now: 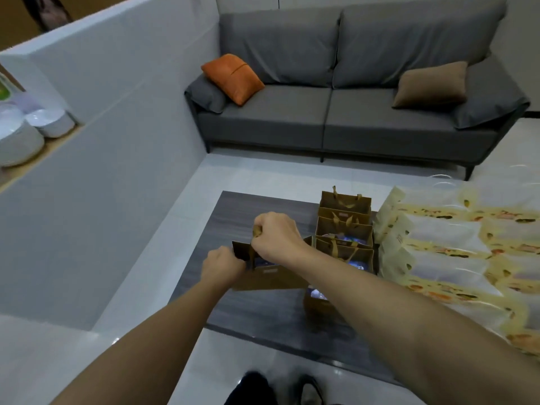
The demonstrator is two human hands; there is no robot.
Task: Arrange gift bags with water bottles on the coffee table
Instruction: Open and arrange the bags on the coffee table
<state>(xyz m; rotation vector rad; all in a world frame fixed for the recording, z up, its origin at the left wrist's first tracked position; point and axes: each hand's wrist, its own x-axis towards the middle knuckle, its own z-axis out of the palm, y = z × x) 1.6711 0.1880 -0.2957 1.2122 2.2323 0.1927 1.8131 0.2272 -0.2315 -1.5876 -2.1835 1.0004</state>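
A brown paper gift bag (pixel 271 277) stands on the dark coffee table (pixel 233 217), with a water bottle's blue label just showing inside. My left hand (pixel 223 264) pinches the bag's left edge. My right hand (pixel 276 235) grips its ribbon handle from above. To the right stands a row of several more brown gift bags (pixel 344 226), some with water bottles (pixel 358 264) visible inside. One more bag (pixel 315 302) sits partly hidden under my right forearm.
Pale yellow patterned packages (pixel 444 247) are stacked at the table's right side. A grey sofa (pixel 344 112) with an orange cushion (pixel 232 77) and a brown cushion (pixel 431 84) stands beyond. A white partition wall (pixel 102 171) runs along the left. My shoes (pixel 274 388) are at the table's near edge.
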